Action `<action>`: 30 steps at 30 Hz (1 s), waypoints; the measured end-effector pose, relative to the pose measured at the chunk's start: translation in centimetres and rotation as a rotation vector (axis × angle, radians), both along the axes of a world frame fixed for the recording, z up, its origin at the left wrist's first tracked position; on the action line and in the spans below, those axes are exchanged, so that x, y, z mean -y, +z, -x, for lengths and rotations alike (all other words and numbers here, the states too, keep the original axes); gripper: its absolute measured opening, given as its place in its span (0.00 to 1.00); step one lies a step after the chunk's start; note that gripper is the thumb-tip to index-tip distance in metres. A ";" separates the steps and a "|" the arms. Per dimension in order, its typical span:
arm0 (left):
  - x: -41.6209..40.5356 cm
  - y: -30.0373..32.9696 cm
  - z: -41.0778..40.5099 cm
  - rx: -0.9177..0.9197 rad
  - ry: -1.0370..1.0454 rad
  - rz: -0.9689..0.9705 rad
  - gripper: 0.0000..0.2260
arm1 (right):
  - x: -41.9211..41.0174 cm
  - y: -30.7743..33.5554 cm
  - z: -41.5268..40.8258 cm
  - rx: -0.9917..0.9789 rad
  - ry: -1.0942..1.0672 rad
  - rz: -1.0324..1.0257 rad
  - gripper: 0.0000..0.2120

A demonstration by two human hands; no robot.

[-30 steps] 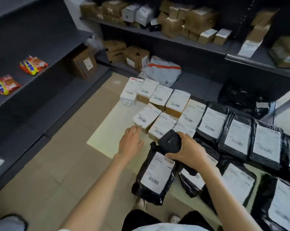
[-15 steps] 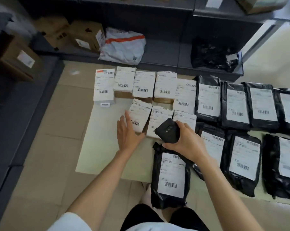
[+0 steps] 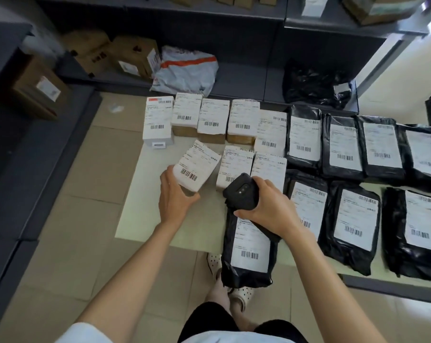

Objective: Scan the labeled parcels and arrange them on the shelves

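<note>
My left hand grips the near end of a small labeled box, which is tilted with its barcode facing up. My right hand holds a black handheld scanner together with a black labeled mailer bag that hangs down below it. Several small white-labeled boxes sit in rows on a pale sheet on the floor. To their right lie several black labeled mailer bags.
Dark grey shelves run along the back and the left. The back bottom shelf holds brown cartons, a grey-white poly bag and a black bag. A carton sits on the left shelf. My feet stand below the mailer.
The view has tilted down toward the floor. My left hand went from resting flat beside the boxes to gripping the nearest small box and tilting it up. My right hand kept its hold.
</note>
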State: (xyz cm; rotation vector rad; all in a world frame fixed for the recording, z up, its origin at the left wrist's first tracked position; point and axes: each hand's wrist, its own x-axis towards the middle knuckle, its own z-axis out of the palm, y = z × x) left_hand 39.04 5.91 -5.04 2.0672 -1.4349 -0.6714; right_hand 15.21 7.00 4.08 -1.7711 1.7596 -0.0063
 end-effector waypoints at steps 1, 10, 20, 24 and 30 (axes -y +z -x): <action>-0.4 0.7 -0.3 0.023 -0.014 0.035 0.40 | -0.4 0.3 -0.1 0.003 0.010 0.011 0.44; -0.7 9.3 -2.0 0.381 -0.355 0.329 0.47 | -2.3 5.1 -1.1 0.036 0.018 0.203 0.38; 2.6 16.1 -2.1 0.544 -0.578 0.449 0.45 | -3.0 11.0 -2.7 0.099 -0.070 0.347 0.36; 4.8 16.9 -3.6 0.515 -0.622 0.464 0.43 | -2.3 12.3 -4.2 0.080 -0.094 0.361 0.36; 8.1 16.9 -6.6 0.489 -0.656 0.451 0.44 | -1.1 12.5 -7.6 0.071 -0.129 0.349 0.35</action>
